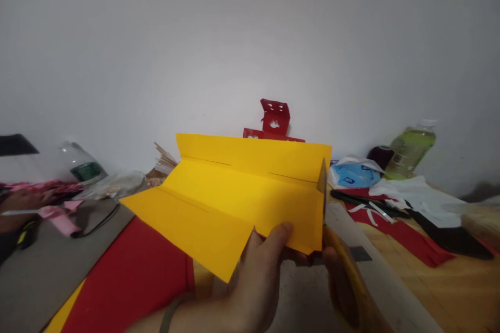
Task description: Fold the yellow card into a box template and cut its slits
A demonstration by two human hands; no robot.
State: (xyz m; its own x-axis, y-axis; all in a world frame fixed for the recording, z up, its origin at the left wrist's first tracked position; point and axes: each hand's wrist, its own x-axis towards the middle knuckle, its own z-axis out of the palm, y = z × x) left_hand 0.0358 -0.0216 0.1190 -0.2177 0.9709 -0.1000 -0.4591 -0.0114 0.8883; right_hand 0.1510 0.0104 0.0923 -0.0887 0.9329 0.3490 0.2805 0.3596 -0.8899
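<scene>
One folded yellow paper sheet (238, 192), one pair of scissors (323, 192). Left hand (258, 276) pinches the sheet's lower edge; right hand (339, 281) grips the scissors' yellow handles, blades closing on paper.

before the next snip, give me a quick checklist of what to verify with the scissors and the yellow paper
1. Left hand grips the yellow paper at its lower edge: ok.
2. Scissors blade meets the paper's right edge: ok.
3. Left thumb clear of the blade: ok, a gap shows.
4. Right hand seated in the yellow scissors handle: cannot tell, blurred and partly cropped.
5. Blades aligned with a fold line: cannot tell.
6. Paper lifted off the red sheet beneath: ok.
</scene>
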